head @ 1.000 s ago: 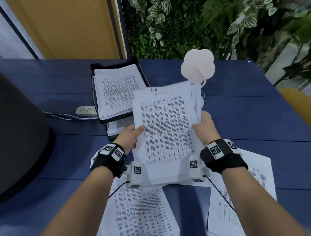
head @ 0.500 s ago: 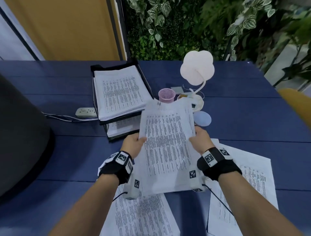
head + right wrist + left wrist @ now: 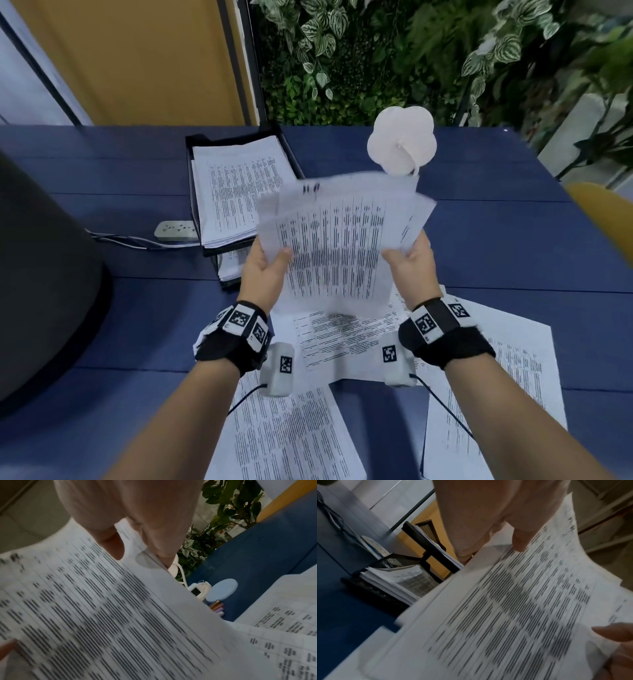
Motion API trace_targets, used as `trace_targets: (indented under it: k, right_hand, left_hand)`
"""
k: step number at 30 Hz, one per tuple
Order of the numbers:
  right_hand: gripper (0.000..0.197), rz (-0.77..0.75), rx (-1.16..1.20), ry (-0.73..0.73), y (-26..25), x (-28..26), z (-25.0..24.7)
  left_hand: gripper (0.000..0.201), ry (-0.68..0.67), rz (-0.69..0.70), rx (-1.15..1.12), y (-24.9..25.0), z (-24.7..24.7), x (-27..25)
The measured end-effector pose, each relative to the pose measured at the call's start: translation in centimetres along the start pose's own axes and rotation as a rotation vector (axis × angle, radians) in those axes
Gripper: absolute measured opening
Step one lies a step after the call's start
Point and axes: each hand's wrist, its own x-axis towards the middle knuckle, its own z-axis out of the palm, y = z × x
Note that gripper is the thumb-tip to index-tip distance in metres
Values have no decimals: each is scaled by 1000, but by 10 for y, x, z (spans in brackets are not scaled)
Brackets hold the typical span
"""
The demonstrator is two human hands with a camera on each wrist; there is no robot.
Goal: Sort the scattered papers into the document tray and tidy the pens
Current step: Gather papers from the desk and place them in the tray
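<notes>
I hold a sheaf of printed papers [image 3: 337, 246] upright above the blue table. My left hand [image 3: 265, 265] grips its left edge, thumb on the front [image 3: 519, 542]. The sheaf's right edge is pinched by my right hand [image 3: 409, 262], thumb on the page [image 3: 113, 547]. The sheaf [image 3: 513, 615] is motion-blurred and fans out at its top. The black two-tier document tray [image 3: 202, 140] stands just left of it, both tiers stacked with papers [image 3: 239, 192]. Loose sheets [image 3: 346, 339] lie under my wrists. Several pens [image 3: 217, 608] lie by a blue disc.
A white flower-shaped lamp [image 3: 400, 144] rises behind the sheaf. A power strip [image 3: 176, 229] with cable lies left of the tray. A dark rounded object [image 3: 44, 274] fills the left side. A blue disc [image 3: 222, 589] and a small white device [image 3: 199, 589] sit beside the pens. Plants line the table's far edge.
The sheaf dropped toward the table half a second ago and is now raised again, tilted and fanned, hiding the pink cup and lamp base. A loose sheet under my wrists is uncovered.
</notes>
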Motion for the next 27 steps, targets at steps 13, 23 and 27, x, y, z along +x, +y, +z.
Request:
trace_targets:
  k: [13, 23, 27]
  right_hand:
    - [39, 21, 60, 15, 2, 5, 13]
    - [38, 54, 46, -33, 9, 6, 17]
    - [11, 138, -142, -37, 26, 5, 8]
  left_hand:
    - [48, 15, -65, -104, 5, 6, 11]
    - [21, -2, -3, 11, 3, 5, 12]
    - [21, 39, -6, -52, 7, -3, 14]
